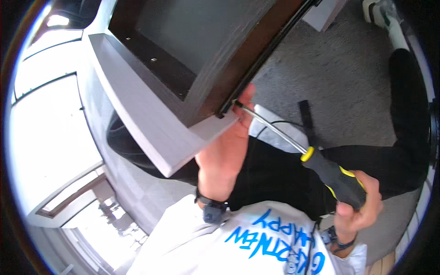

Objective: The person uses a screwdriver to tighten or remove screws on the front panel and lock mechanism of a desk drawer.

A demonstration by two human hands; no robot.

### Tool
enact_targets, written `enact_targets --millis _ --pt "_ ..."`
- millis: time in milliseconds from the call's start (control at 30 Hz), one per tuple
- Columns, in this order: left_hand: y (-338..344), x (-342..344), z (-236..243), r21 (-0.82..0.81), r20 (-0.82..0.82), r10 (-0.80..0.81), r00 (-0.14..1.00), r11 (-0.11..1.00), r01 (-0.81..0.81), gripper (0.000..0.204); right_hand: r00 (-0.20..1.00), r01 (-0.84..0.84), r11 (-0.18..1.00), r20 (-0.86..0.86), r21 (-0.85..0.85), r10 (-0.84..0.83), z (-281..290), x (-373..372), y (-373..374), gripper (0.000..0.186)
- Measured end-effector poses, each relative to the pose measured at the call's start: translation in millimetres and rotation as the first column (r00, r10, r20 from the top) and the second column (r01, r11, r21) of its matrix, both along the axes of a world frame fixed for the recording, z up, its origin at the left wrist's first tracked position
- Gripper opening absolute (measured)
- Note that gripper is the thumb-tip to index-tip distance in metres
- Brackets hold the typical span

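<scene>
A screwdriver (284,135) with a steel shank and a grey-and-yellow handle slants across the middle. My right hand (362,206) is closed round the end of its handle. The tip meets the end of a black metal rail (261,64) on the side of a dark brown drawer (211,98) with a pale wood-look front panel (137,96). My left hand (224,153) reaches up by the drawer's lower corner, its fingers curled against the side beside the screwdriver tip. Part of that hand is hidden behind the panel, and the screw itself is too small to make out.
Grey carpet (339,73) lies beyond the drawer, with another pale panel (323,16) at the top. A white object (279,130) with a black cable and a dark strip (305,117) lie by my black-trousered legs (284,172). Bright windows (55,123) fill the left.
</scene>
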State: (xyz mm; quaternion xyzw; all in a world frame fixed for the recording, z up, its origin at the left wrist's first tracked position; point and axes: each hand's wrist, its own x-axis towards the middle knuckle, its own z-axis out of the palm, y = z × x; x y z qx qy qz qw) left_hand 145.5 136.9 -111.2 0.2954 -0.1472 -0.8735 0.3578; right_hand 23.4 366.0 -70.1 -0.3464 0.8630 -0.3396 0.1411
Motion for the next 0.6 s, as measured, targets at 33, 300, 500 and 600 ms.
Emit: enact_targets --millis 33,300,500,600 --pt "0.9 2.0 -3.8 0.036 -0.029 0.027 0.999 0.999 -0.026 0.043 1.0 -0.016 0.999 0.004 0.037 0.016 -1.6 0.7 1.9 0.078" --pt "-0.7 6.6 -1.0 0.011 -0.039 0.01 0.999 1.0 -0.009 0.045 0.995 -0.098 0.948 -0.011 -0.303 0.1 -10.2 -10.6 -11.8 0.06" --pt "-6.9 11.7 -8.0 -0.016 -0.044 -0.024 0.999 1.0 0.023 0.05 0.957 -0.225 0.971 -0.208 -0.081 0.204 -13.8 -6.2 -8.7 0.057" --pt "-3.4 11.2 -6.3 -0.02 0.006 -0.009 1.0 1.0 0.009 0.053 0.992 -0.128 0.989 -0.006 -0.07 0.128 -27.0 8.7 -8.2 0.068"
